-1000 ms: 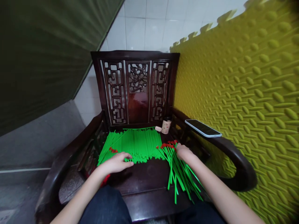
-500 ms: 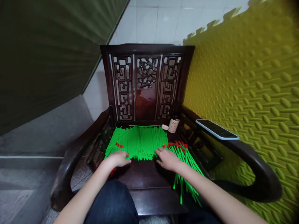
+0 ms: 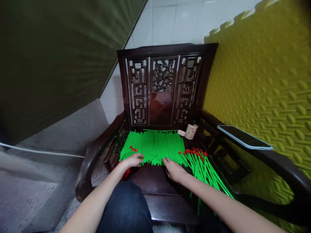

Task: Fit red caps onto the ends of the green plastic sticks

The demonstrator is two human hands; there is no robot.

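Green sticks (image 3: 157, 144) side by side across the back of a dark wooden seat (image 3: 150, 181). Probably light, bendy, slick; best pinched singly at the near ends. Right hand (image 3: 175, 171) has fingertips at those ends, grip uncertain. Left hand (image 3: 134, 160) curled by a red bit (image 3: 142, 158); can't tell if pinching it. Red-tipped sticks (image 3: 205, 165) fan out rightward. Seat polished, hard. Beyond: phone (image 3: 244, 137) on armrest (image 3: 285, 158), yellow mat (image 3: 262, 81), tiled wall (image 3: 165, 22).
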